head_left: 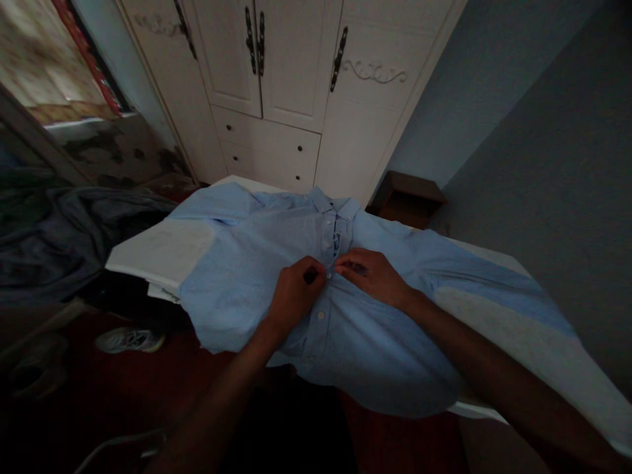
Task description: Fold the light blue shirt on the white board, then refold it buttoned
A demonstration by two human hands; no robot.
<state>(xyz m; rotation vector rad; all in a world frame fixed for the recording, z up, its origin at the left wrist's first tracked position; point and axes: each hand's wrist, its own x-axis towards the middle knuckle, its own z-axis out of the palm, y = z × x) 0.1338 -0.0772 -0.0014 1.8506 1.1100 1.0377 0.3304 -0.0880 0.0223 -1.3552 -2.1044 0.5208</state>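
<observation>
On the white table (162, 253) the blue shirt (257, 263) lies front-up, collar toward the table's far edge; left hand (295, 293) and right hand (375, 275) pinch its placket at one button (328, 274), fingertips almost meeting; buttoning seemingly under way; next calls for easing button through hole.

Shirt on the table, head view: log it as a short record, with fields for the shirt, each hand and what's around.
garment: light blue shirt, front up, spread on a white table, collar at the far end, hem hanging over the near edge
left: left hand pinches the shirt's front strip beside a button
right: right hand grips the strip from the other side, fingertips close to the left's
around: white wardrobe behind; shoe on the floor, left
</observation>
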